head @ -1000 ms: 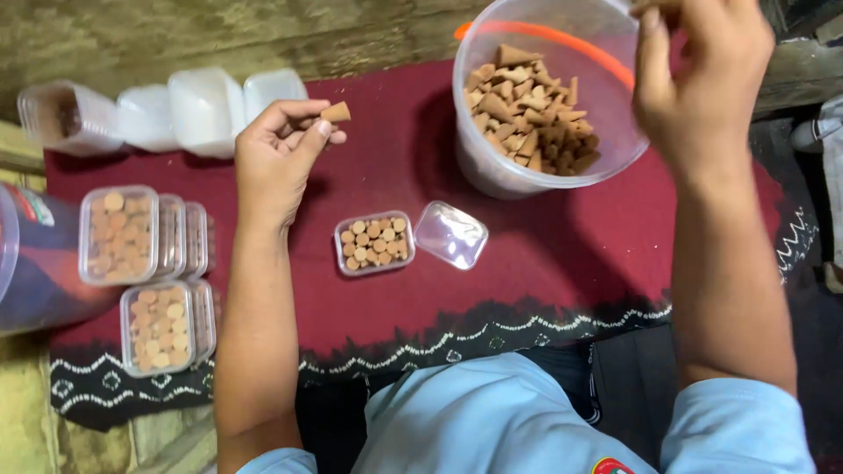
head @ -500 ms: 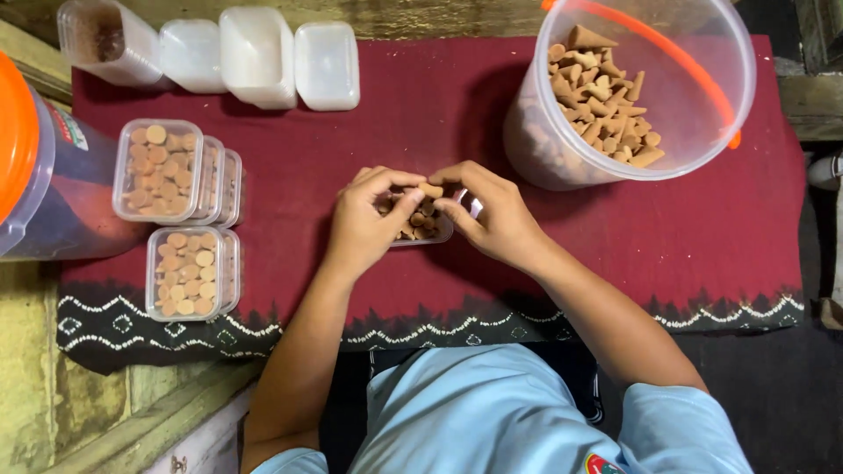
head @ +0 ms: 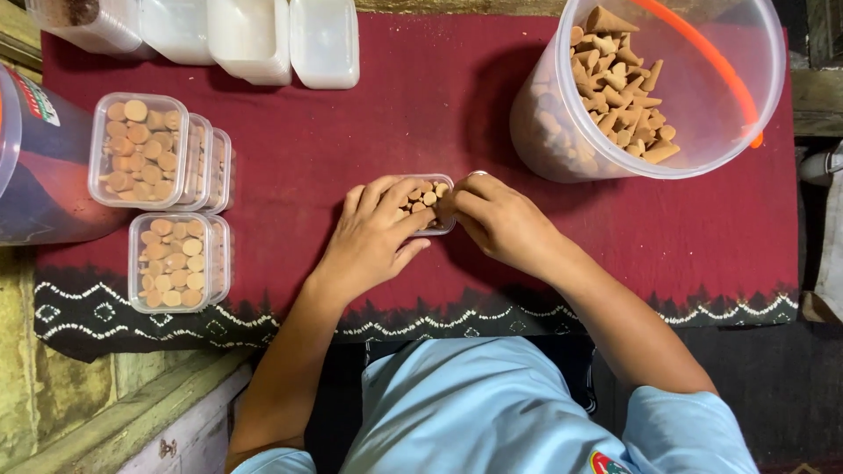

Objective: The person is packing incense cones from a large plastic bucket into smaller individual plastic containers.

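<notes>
While both hands meet at the middle of the red cloth [head: 421,132], the left hand [head: 373,237] lays curled fingers over the small clear box [head: 428,200] of brown cones, touching it, and the right hand [head: 502,219] presses closed fingers against its right edge. Whether either actually grips the box cannot be told. A large clear tub [head: 667,88] of cones stands behind; filled boxes [head: 158,202] sit at left.

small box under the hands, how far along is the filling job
Done: packed clear boxes of brown cones and stand in two rows at the left. In hand: the left hand and right hand meet over the small box, which looks nearly full and has no lid on. Left: the big tub holds many cones, and empty boxes wait above.
</notes>
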